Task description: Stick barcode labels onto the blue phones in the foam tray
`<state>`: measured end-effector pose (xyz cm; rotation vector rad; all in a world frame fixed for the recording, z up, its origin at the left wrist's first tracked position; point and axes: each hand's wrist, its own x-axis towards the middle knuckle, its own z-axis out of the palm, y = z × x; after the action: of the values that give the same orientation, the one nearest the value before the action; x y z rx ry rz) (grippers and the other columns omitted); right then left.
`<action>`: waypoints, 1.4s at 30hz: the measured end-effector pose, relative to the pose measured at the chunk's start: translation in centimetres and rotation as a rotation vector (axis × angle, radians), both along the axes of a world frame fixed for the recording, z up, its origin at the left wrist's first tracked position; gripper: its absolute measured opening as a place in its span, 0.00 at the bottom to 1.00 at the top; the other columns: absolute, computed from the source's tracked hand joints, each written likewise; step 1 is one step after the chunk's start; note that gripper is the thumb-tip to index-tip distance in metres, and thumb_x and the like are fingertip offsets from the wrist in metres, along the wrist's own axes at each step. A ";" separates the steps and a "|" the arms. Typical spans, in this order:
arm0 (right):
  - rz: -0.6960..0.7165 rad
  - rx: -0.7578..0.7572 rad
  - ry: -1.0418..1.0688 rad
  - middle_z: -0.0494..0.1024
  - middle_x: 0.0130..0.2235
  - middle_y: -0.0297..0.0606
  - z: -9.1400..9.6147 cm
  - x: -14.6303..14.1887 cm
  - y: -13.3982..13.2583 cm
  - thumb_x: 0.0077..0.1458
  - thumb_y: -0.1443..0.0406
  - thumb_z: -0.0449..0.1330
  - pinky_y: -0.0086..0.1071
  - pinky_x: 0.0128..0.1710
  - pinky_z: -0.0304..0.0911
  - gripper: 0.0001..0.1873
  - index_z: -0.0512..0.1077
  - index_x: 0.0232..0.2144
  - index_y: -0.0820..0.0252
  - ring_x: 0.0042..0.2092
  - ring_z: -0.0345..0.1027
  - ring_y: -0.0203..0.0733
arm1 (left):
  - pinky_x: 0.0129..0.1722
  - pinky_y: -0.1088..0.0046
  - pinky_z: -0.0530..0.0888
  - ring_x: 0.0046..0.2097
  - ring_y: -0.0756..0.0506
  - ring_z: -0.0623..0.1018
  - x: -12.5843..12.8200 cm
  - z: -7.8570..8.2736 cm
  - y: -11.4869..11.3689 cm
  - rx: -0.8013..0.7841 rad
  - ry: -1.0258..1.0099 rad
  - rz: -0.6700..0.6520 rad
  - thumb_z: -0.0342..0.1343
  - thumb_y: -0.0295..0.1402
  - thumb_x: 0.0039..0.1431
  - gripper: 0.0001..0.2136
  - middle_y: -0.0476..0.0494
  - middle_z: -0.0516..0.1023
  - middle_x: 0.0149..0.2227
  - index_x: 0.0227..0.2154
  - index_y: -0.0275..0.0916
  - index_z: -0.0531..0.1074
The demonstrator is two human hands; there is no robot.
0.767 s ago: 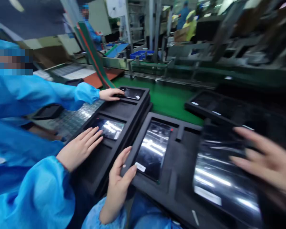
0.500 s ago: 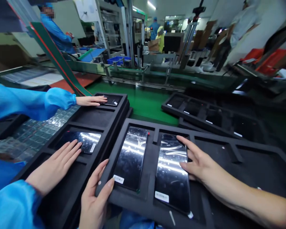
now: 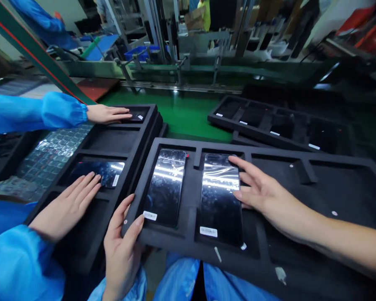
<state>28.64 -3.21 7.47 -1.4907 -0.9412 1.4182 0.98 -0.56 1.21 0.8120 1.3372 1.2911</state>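
Observation:
My left hand [image 3: 123, 246] is closed on the near left corner of a black foam tray [image 3: 175, 246], thumb on top of the rim. In the tray's first pocket lies a phone screen [image 3: 166, 188] with a white barcode label. A second labelled phone screen [image 3: 221, 200], under glossy film, is in the adjoining pocket. My right hand [image 3: 253, 184] grips its right edge, thumb on the face and index finger at the top corner; the other fingertips are partly hidden. The two pockets farther right hold no screen.
At left, a co-worker's hands [image 3: 67, 205] rest over screens in another stacked foam tray [image 3: 134, 167]. More filled trays [image 3: 219, 119] stand at back right on the green surface [image 3: 188, 113]. A metal rail [image 3: 188, 88] runs behind.
The view has tilted down, so everything appears higher. The screen in my right hand sits farther inside its pocket, its lower end no longer over the rim. My left hand keeps its hold.

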 end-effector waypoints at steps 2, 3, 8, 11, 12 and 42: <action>0.011 0.017 -0.008 0.62 0.56 0.48 -0.1 0.1 0.1 0.48 0.60 0.63 0.31 0.35 0.70 0.45 0.47 0.64 0.51 0.42 0.70 0.42 | 0.35 0.83 0.74 0.38 0.49 0.77 0.0 -0.1 0.0 0.003 0.009 0.001 0.65 0.35 0.47 0.27 0.46 0.74 0.46 0.52 0.46 0.68; 0.017 0.029 -0.006 0.62 0.56 0.48 -0.2 0.1 0.2 0.48 0.60 0.63 0.32 0.36 0.71 0.44 0.48 0.63 0.52 0.44 0.69 0.44 | 0.34 0.83 0.74 0.37 0.49 0.77 0.0 -0.1 0.0 0.004 0.007 0.002 0.64 0.34 0.47 0.27 0.46 0.74 0.46 0.52 0.46 0.68; 0.000 0.097 0.006 0.60 0.58 0.45 -0.8 0.3 0.3 0.47 0.60 0.64 0.34 0.46 0.69 0.42 0.52 0.62 0.56 0.60 0.53 0.52 | 0.34 0.84 0.73 0.38 0.49 0.76 0.3 0.1 0.0 0.012 -0.012 0.005 0.64 0.34 0.48 0.26 0.46 0.74 0.45 0.52 0.45 0.68; 0.001 0.105 0.024 0.59 0.59 0.43 -1.0 0.3 0.3 0.48 0.61 0.63 0.35 0.51 0.66 0.41 0.52 0.61 0.56 0.63 0.46 0.51 | 0.36 0.83 0.73 0.41 0.48 0.76 0.4 0.2 0.0 0.023 -0.010 0.018 0.64 0.34 0.48 0.26 0.45 0.73 0.47 0.52 0.44 0.68; 0.005 0.104 0.035 0.59 0.59 0.43 -1.1 0.3 0.2 0.48 0.61 0.63 0.35 0.52 0.65 0.41 0.52 0.61 0.55 0.62 0.47 0.50 | 0.36 0.84 0.73 0.41 0.48 0.75 0.4 0.2 0.0 0.029 -0.006 0.024 0.64 0.33 0.48 0.25 0.45 0.73 0.47 0.51 0.44 0.69; -0.024 0.043 -0.095 0.60 0.59 0.34 -1.7 0.3 0.4 0.48 0.60 0.62 0.30 0.52 0.60 0.33 0.60 0.56 0.38 0.52 0.64 0.46 | 0.54 0.63 0.68 0.54 0.40 0.71 -0.7 -1.2 0.6 0.154 -0.327 -0.129 0.59 0.31 0.55 0.24 0.41 0.72 0.52 0.55 0.46 0.62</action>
<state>28.93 -2.81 5.77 -1.5436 -1.0028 1.3116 0.27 0.04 -0.02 0.7417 0.9215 1.3684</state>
